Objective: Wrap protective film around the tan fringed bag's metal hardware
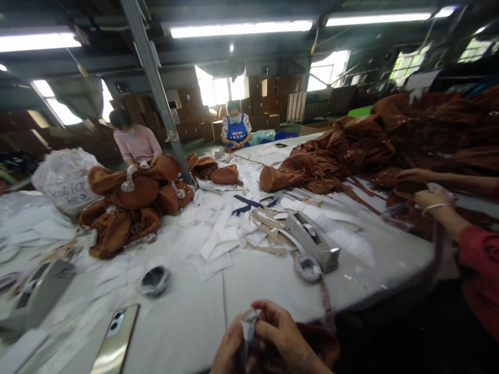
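Observation:
At the bottom centre, my left hand [230,345] and my right hand [280,332] are close together with bent fingers. Between them they pinch a small piece wrapped in clear plastic [249,330]. A brown bag [329,345] lies partly behind and under my right hand, at the table edge. From it a brown strap [326,301] runs up to a roll [307,267] beside the grey tape dispenser [314,241].
A phone [117,340] and a wrapped black roll [155,281] lie left on the white table [195,306]. Brown bags [134,195] are piled beyond. At right, a person's hands [432,200] handle brown material. Two people sit across the table.

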`<action>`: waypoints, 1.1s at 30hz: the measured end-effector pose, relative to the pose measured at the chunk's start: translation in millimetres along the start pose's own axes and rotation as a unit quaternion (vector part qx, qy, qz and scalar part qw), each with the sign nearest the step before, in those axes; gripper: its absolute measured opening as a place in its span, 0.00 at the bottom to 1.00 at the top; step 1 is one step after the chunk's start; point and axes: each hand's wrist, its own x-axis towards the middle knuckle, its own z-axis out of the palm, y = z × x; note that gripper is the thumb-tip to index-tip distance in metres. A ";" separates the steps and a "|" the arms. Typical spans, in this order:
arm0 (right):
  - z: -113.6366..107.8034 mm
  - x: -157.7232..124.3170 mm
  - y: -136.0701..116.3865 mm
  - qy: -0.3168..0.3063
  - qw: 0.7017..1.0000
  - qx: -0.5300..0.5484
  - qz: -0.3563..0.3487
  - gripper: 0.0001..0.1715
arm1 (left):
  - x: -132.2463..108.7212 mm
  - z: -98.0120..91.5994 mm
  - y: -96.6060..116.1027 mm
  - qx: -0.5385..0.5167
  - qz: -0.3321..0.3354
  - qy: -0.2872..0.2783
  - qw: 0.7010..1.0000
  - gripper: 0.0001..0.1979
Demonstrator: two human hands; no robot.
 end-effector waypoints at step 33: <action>6.9 -26.5 -16.5 -0.013 0.994 -0.090 -0.061 0.22 | -9.4 2.5 -17.5 -0.119 0.108 0.084 0.983 0.23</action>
